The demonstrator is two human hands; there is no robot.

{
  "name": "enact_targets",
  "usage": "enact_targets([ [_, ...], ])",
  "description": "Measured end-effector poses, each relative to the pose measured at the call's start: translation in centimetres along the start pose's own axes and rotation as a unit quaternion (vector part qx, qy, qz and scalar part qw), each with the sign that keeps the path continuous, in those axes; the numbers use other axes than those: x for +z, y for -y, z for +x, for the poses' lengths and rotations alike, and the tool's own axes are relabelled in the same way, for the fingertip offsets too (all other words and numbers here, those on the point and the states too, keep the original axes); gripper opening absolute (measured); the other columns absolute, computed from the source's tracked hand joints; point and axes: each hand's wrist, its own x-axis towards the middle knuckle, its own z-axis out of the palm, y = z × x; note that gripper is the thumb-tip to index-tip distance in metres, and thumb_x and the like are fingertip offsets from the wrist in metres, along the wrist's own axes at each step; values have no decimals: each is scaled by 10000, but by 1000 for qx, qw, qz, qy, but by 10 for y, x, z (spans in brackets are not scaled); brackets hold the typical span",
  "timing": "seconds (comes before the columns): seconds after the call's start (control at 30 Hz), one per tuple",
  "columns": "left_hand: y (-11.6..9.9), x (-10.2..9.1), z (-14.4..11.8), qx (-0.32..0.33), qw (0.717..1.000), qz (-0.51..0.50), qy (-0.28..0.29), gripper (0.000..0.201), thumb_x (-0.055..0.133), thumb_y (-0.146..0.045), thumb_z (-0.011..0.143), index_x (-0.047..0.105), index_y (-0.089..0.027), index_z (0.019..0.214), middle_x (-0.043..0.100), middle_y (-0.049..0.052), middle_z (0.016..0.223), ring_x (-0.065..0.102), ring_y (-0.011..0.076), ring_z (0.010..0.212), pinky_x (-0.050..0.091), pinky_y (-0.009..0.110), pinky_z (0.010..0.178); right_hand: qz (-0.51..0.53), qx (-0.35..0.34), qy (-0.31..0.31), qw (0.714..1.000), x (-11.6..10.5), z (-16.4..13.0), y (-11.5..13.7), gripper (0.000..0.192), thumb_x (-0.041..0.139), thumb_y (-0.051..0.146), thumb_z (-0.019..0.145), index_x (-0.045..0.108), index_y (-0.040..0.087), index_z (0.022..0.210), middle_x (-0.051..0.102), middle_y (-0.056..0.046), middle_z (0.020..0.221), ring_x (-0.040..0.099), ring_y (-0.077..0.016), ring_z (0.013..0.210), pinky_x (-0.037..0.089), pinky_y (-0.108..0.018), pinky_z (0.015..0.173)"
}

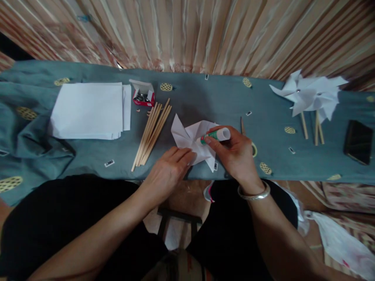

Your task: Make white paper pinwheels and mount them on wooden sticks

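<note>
A white paper pinwheel (191, 139) lies on the cloth in front of me, its corners folded toward the centre. My left hand (172, 166) holds down its lower left side, fingers close together and thumb hidden. A green and white glue stick (215, 136) is gripped in my right hand (238, 152), tilted so its tip touches or nearly touches the pinwheel's centre. Scissors (243, 125) lie partly covered behind my right hand, one yellowish handle loop showing. Left of the pinwheel is a bundle of wooden sticks (150, 134).
A stack of white paper (88, 111) lies at left. Beside it an open red and white box (143, 95) holds small metal pins or clips. Several finished-looking pinwheels on sticks (312, 93) lie at right, near a dark phone (358, 141). A pleated curtain (187, 35) hangs behind the table.
</note>
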Motion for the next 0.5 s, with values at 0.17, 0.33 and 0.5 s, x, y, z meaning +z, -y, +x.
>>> enact_targets([
  [0.17, -2, 0, 2, -9, 1000, 5, 18, 211, 473, -157, 946, 591, -134, 1119, 658, 112, 1135, 585, 243, 1005, 535, 396, 879, -31, -16, 11, 999, 2, 2, 1, 221, 701, 388, 815, 672, 195, 919, 698, -5, 798, 627, -147, 660, 505, -283, 607],
  [0.33, -4, -2, 3, -17, 999, 6, 31, 199, 461, -156, 949, 592, -144, 1098, 655, 104, 1116, 578, 241, 1009, 521, 387, 887, -72, -31, 16, 997, 6, 3, 1, 241, 690, 411, 823, 667, 205, 948, 698, 0, 795, 613, -147, 639, 489, -287, 593],
  [0.5, -3, 0, 3, -6, 1000, 14, 26, 208, 460, -149, 947, 591, -118, 1105, 642, 115, 1146, 561, 250, 998, 514, 394, 886, -100, -56, 40, 993, 7, 7, -1, 222, 681, 390, 833, 663, 205, 954, 698, -5, 823, 621, -153, 668, 484, -288, 621],
])
